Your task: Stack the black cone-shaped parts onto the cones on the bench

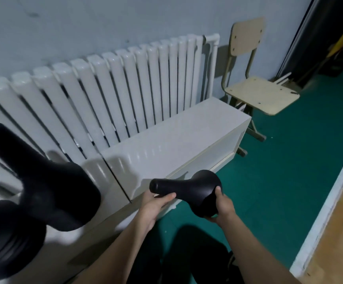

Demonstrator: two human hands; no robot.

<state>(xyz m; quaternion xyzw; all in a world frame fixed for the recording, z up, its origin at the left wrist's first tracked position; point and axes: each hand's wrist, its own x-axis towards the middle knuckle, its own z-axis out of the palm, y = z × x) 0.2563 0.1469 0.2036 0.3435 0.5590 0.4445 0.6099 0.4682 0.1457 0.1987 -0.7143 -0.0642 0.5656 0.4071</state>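
Note:
I hold one black cone-shaped part (189, 191) sideways in front of the white bench (166, 140), its narrow end pointing left. My left hand (156, 208) supports the neck from below with fingers curled round it. My right hand (221, 208) grips the wide rim at the right. On the bench's left end stands a black cone (43, 177), blurred and close to the camera, its narrow top pointing up left. A second black cone stack (6, 240) sits at the lower left edge.
A white radiator (105, 89) runs along the wall behind the bench. A wooden chair (254, 78) stands right of the bench on the green floor (289, 171). A white strip and wooden flooring (340, 232) lie at the far right.

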